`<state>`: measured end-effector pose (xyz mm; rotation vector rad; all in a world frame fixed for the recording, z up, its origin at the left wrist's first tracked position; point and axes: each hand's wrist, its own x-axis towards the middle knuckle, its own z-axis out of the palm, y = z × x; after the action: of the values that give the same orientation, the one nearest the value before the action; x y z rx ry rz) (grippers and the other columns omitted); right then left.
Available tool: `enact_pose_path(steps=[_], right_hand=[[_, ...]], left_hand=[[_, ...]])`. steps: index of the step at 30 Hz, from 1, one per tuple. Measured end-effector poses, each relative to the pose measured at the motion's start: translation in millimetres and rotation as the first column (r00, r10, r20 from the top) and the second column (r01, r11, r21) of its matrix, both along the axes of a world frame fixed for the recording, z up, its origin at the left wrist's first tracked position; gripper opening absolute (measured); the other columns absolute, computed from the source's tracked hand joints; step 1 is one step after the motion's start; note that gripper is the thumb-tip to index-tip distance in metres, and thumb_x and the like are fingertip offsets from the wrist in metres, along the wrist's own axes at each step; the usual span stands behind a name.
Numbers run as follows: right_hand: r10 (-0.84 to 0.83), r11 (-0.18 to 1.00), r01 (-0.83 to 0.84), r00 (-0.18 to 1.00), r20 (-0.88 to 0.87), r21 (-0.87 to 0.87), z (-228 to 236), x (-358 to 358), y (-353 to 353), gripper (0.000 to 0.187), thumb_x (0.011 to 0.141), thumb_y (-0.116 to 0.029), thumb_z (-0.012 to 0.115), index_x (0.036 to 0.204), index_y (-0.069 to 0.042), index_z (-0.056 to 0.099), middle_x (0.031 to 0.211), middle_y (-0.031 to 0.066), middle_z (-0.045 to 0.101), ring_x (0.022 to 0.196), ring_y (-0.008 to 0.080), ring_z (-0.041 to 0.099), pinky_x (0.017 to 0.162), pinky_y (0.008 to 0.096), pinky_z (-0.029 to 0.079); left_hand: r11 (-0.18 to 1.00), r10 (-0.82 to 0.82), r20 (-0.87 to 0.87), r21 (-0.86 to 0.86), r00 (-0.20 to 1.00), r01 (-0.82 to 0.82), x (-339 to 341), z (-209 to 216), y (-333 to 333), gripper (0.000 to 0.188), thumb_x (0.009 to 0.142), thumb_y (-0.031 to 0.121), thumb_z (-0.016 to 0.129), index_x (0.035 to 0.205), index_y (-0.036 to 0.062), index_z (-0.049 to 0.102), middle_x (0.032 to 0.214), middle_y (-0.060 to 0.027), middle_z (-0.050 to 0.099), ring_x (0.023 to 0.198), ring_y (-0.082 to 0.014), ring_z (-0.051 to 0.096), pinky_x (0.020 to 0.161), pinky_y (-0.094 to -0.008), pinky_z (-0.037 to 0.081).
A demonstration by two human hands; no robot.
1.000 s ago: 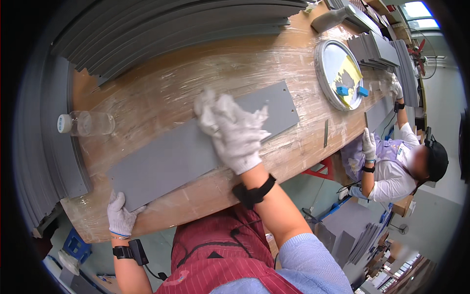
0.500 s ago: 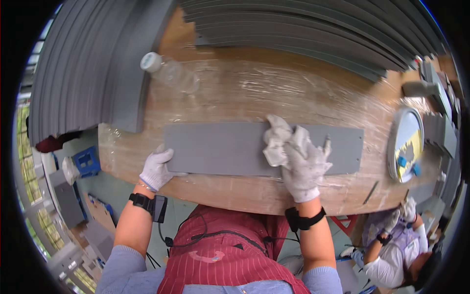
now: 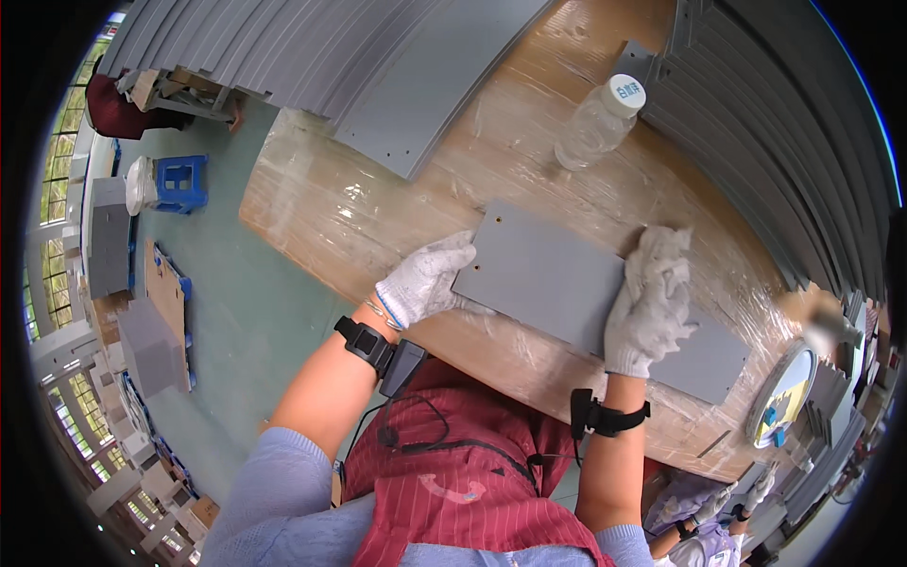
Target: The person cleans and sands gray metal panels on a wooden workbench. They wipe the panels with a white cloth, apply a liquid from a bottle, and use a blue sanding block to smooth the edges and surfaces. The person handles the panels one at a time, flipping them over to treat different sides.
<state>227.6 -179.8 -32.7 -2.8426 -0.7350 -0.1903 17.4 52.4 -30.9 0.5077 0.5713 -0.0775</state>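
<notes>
A flat grey panel (image 3: pixel 557 274) lies aslant across the film-covered table, with two small holes at its left end. My left hand (image 3: pixel 433 276), in a white knit glove, grips that end, the thumb at the edge and the fingers partly hidden beneath it. My right hand (image 3: pixel 650 317), also gloved, presses a crumpled white cloth (image 3: pixel 659 248) onto the panel right of its middle. The cloth and the glove blend together, so part of the fingers cannot be made out. Beyond the panel stands a clear plastic bottle (image 3: pixel 590 128) with a white cap.
Long grey panels (image 3: pixel 312 57) are stacked at the far left, and another stack (image 3: pixel 775 123) at the far right. A round lid (image 3: pixel 782 392) with yellow and blue bits sits at the right. A blue stool (image 3: pixel 181 184) stands on the floor; a co-worker's gloved hands (image 3: pixel 737 496) show lower right.
The view has turned, so the table and panel now slant down to the right. My left hand has moved from the panel's near corner onto its end. The right hand keeps the cloth on the panel.
</notes>
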Motion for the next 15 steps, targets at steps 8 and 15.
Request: enact_pose_path(steps=[8,15], right_hand=[[0.530,0.847,-0.511,0.827,-0.186,0.145,26,-124,140,0.027,0.078,-0.027,0.072,0.104,-0.020,0.073,0.100,0.0106,0.061,0.095,0.0352,0.063,0.111,0.0821,0.018],[-0.008,0.984,-0.010,0.995,0.103,0.177,-6,-26,-57,0.043,0.086,-0.022,0.071,0.129,-0.016,0.071,0.133,0.0202,0.065,0.120,0.0406,0.062,0.119,0.0631,0.030]], left_hand=[[0.972,0.231,0.065,0.028,0.971,-0.233,2,-10,-3,0.090,0.097,0.077,0.040,0.161,0.0154,0.031,0.158,-0.0100,0.044,0.143,-0.0261,0.046,0.120,-0.0446,0.037],[0.989,-0.006,0.058,-0.149,0.998,0.015,-5,-9,4,0.077,0.103,0.062,0.051,0.149,-0.0001,0.046,0.138,-0.0102,0.062,0.129,-0.0245,0.059,0.111,-0.0451,0.047]])
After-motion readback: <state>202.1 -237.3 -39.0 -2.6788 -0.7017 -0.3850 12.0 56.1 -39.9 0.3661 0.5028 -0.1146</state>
